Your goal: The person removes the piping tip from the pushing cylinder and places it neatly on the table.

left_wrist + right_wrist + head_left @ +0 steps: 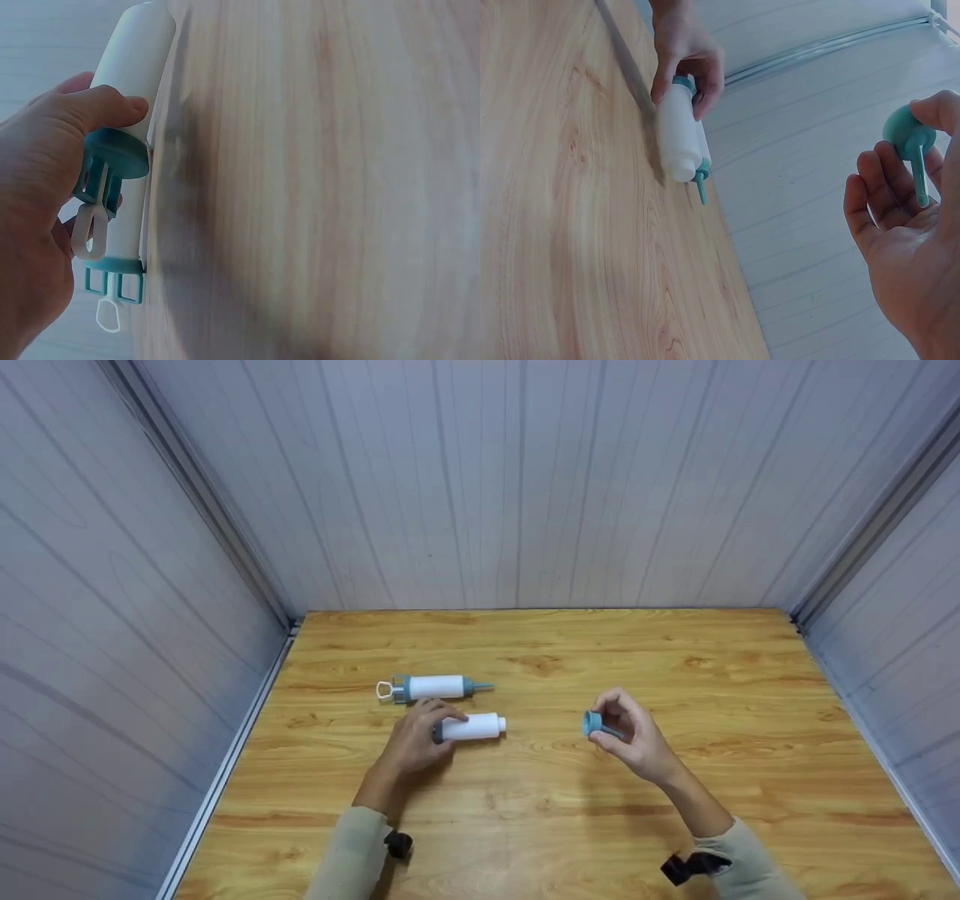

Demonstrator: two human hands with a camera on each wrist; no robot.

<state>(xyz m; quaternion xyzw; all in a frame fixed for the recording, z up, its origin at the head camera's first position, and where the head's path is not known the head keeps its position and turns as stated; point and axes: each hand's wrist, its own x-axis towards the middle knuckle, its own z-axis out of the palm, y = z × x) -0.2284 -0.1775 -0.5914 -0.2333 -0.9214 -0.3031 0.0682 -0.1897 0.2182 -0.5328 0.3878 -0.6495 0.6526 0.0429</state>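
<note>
Reaching inward from the near side, the left hand (pixel 416 736) grips a white plastic cylinder with a teal collar (pixel 474 727) left of centre, long axis left-to-right, bare tip pointing right. At right, the right hand (pixel 637 744) pinches a teal funnel-shaped nozzle cap (pixel 593 723), mouth left, spout right and slightly near.

Lettering, numbers — none legible.
</note>
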